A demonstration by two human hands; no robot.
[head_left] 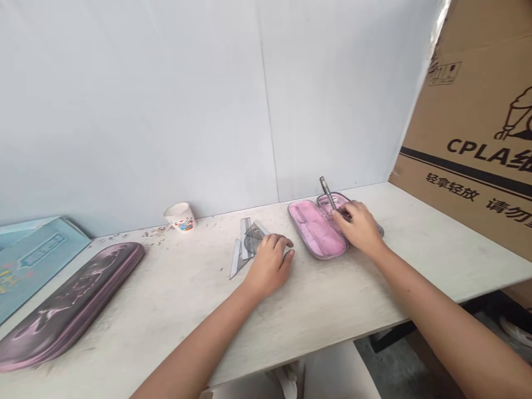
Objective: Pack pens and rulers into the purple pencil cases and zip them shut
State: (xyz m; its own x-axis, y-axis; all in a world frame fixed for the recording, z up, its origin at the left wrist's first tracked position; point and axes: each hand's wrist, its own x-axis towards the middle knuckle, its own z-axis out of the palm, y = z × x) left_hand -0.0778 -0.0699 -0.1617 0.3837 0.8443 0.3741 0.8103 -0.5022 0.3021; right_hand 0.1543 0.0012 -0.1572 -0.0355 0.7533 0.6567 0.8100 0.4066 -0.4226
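Right hand (358, 226) pinching a metal pen (327, 192) over the open pink pencil case (311, 228), far side of the desk (332, 310) (pen's light, stiff, slick: hold mid-barrel). Left hand (269, 267) half-curled on clear plastic set squares (249, 244), grip unclear; thin, take by edges.

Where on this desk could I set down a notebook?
Bare desk runs right of the open pink pencil case toward the cardboard box; another patch lies between the closed pencil case and the left hand. It's crowded around the right hand, holding a metal pen, and the plastic set squares.
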